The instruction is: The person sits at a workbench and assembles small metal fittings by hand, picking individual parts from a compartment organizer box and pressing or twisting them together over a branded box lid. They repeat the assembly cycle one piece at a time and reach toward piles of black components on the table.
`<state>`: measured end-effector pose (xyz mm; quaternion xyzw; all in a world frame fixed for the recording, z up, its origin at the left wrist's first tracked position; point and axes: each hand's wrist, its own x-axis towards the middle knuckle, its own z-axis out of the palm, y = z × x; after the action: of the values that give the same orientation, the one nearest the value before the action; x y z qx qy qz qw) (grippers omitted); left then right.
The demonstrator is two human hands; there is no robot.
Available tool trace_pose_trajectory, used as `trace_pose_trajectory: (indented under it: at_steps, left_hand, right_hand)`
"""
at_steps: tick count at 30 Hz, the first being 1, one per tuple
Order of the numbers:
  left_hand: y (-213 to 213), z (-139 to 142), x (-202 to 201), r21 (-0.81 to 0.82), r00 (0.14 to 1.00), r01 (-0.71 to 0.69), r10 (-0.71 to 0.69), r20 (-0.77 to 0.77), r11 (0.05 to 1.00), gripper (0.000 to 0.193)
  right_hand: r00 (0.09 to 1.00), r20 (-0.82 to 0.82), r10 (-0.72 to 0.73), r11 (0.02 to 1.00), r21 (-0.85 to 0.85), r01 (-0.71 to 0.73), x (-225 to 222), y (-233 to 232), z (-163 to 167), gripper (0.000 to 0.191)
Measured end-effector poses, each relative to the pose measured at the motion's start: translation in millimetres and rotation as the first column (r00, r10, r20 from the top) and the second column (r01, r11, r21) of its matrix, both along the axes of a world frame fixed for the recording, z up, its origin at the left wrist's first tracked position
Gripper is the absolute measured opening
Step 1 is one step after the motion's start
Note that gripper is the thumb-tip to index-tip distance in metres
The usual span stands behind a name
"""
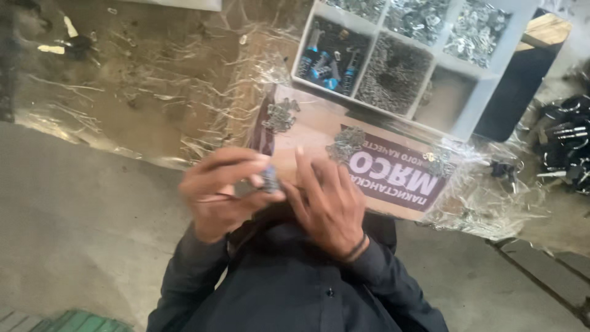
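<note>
Small grey metal part (265,179) pinched in left hand (224,192) fingertips, raised close for easier fiddling. Right hand (326,206) pressed alongside, grip unclear. Loose part piles (345,143) kept handy on cardboard sheet (313,126), divided tray (485,92) just behind.

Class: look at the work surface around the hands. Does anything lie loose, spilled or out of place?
Yes. Small heaps of metal parts and lie loose on the cardboard sheet, outside the compartment tray. The plastic film beneath is crumpled.
</note>
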<state>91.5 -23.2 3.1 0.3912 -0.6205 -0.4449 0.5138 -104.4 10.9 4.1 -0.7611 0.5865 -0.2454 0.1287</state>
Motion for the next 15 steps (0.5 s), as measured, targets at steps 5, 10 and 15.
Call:
trace_pose_trajectory:
  at_steps: [5,10,15]
  left_hand:
    - [3.8,0.4,21.3,0.026,0.991,-0.114,0.116,-0.065,0.993,0.046]
    - [-6.1,0.7,3.3,-0.022,0.999,0.047,-0.046,0.025,0.999,0.046]
    - [-8.7,-5.9,-35.5,0.022,0.963,0.270,-0.271,0.008,0.962,0.046]
  right_hand:
    - [0.998,-0.050,-0.027,0.999,0.044,0.029,22.0,-29.9,8.3,0.074]
    - [0.982,-0.107,0.155,0.970,-0.171,-0.171,-21.6,2.8,4.6,0.040]
    - [0.822,0.568,0.041,0.999,-0.021,-0.036,-54.5,38.4,-12.2,0.018]
